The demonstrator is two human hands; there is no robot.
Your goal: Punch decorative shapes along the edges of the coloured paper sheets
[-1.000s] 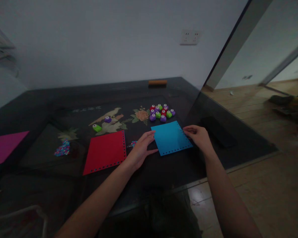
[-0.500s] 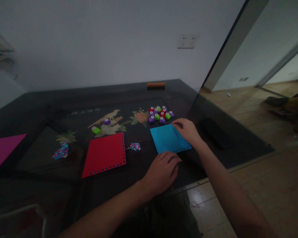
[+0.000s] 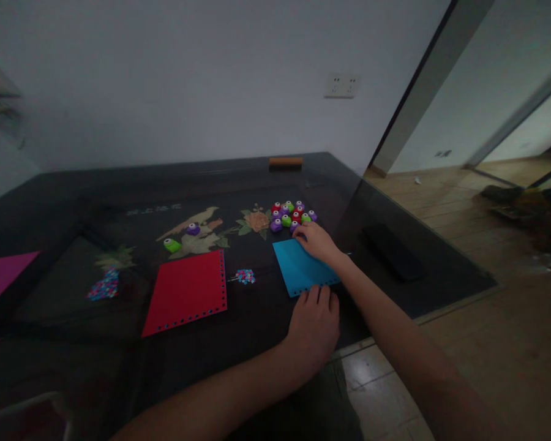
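Note:
A blue sheet of paper with small holes along its near edge lies on the dark table. My right hand is at its far edge, fingers bent and pinched against the paper. On the near edge rest the slightly spread fingertips of my left hand, palm down. Just beyond the right hand sits a cluster of purple, green and red pieces with eye-like tops. To the left lies a red sheet, holed along its right and near edges. My right forearm covers the blue sheet's right side.
Between the sheets is a small pile of coloured beads; another bead pile lies farther left. A green piece and a purple piece sit beyond the red sheet. A pink sheet, black flat object and orange-brown cylinder are also there.
My right hand has moved left along the blue sheet's far edge from its right corner. My left hand has turned and laid its fingers on the near edge. The view has shifted slightly.

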